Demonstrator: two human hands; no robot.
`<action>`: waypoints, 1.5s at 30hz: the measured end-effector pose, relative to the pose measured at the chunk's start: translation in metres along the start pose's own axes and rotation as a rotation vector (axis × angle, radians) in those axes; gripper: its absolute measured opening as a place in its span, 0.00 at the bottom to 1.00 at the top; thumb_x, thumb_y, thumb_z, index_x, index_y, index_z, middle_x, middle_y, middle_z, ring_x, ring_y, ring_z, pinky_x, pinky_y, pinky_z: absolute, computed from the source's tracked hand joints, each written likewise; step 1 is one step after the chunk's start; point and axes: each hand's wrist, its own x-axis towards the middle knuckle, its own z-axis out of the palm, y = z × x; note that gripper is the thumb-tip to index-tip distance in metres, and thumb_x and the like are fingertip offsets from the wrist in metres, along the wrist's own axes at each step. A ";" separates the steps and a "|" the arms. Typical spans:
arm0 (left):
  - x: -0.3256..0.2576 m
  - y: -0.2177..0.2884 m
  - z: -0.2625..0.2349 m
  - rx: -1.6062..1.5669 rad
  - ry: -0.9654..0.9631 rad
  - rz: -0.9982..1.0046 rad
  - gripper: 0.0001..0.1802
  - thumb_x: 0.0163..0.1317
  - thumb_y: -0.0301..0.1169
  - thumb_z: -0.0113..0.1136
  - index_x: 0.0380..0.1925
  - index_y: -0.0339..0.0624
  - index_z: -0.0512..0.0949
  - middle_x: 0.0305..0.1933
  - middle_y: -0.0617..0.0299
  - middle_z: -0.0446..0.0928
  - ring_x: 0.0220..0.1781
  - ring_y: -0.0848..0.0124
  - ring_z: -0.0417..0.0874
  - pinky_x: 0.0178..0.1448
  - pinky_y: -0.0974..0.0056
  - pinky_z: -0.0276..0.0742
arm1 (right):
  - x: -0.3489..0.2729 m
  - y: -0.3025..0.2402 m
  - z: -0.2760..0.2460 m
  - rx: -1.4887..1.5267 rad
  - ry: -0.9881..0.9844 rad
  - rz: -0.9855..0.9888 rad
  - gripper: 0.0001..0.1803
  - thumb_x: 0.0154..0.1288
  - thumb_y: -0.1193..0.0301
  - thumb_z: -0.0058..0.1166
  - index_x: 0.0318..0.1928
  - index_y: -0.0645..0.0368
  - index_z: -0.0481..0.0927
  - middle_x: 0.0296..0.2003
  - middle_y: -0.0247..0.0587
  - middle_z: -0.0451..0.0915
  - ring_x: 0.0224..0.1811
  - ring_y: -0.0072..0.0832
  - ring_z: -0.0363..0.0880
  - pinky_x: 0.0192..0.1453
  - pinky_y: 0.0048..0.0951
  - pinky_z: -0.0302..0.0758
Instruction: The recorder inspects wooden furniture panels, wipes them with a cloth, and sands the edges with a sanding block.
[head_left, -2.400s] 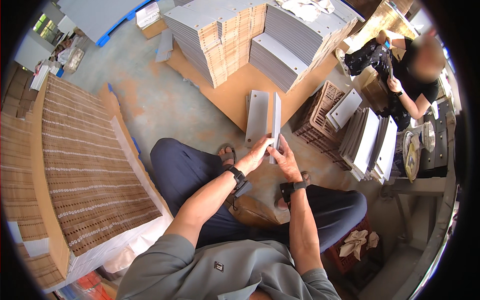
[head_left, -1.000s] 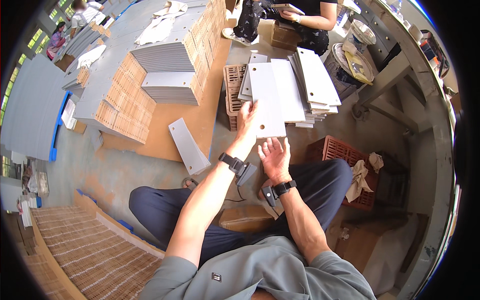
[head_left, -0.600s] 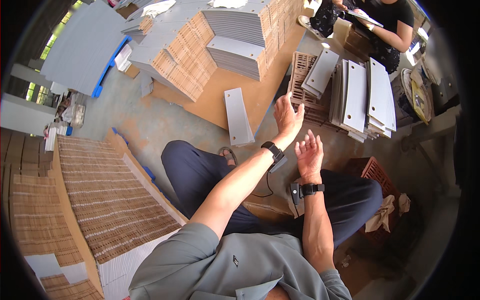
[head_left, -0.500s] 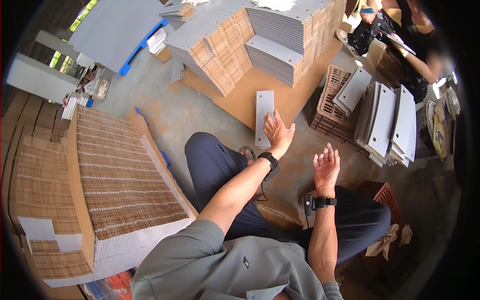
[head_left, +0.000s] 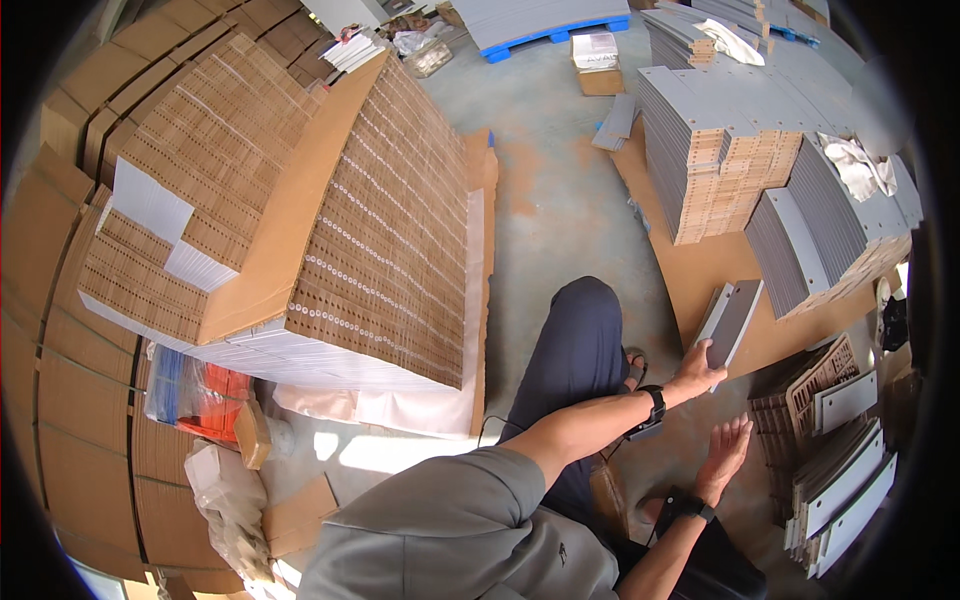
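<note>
Your left hand [head_left: 697,372] had moved onto the grey board [head_left: 737,315], gripping its lower edge at the view's three o'clock; your right hand [head_left: 725,460] hung at four, fingers outstretched, the plastic crate [head_left: 825,375] toward its two o'clock.

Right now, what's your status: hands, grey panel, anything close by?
Left hand gripping grey drilled panel by its near end. Right hand open, empty. Brown plastic crate just right of it.
</note>
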 end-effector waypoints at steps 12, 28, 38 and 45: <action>-0.078 -0.035 -0.008 -1.155 -0.785 -0.344 0.29 0.74 0.47 0.44 0.71 0.49 0.59 0.66 0.57 0.69 0.66 0.66 0.72 0.64 0.51 0.75 | 0.013 0.000 0.059 -0.630 -0.031 -0.051 0.49 0.56 0.56 0.66 0.72 0.68 0.61 0.57 0.65 0.75 0.58 0.46 0.77 0.61 0.40 0.74; -0.082 -0.075 0.035 -0.851 -0.432 -0.385 0.20 0.76 0.47 0.45 0.56 0.44 0.70 0.43 0.63 0.76 0.40 0.72 0.78 0.45 0.64 0.76 | 0.022 0.029 0.039 -1.433 0.130 -0.219 0.54 0.49 0.59 0.68 0.75 0.55 0.56 0.63 0.66 0.62 0.63 0.65 0.66 0.65 0.53 0.73; -0.073 -0.026 0.013 -0.437 -0.164 0.133 0.24 0.70 0.36 0.51 0.63 0.37 0.66 0.59 0.45 0.75 0.59 0.54 0.77 0.65 0.52 0.70 | -0.046 -0.155 0.003 -1.346 0.421 -0.798 0.47 0.51 0.64 0.67 0.70 0.65 0.62 0.61 0.75 0.65 0.62 0.64 0.68 0.68 0.52 0.70; -0.042 -0.040 -0.003 0.027 0.173 0.234 0.32 0.61 0.36 0.63 0.63 0.37 0.65 0.60 0.43 0.69 0.64 0.47 0.68 0.67 0.46 0.64 | -0.005 -0.213 -0.092 -1.390 0.730 -0.733 0.44 0.55 0.61 0.63 0.70 0.66 0.64 0.62 0.75 0.65 0.64 0.64 0.68 0.68 0.51 0.69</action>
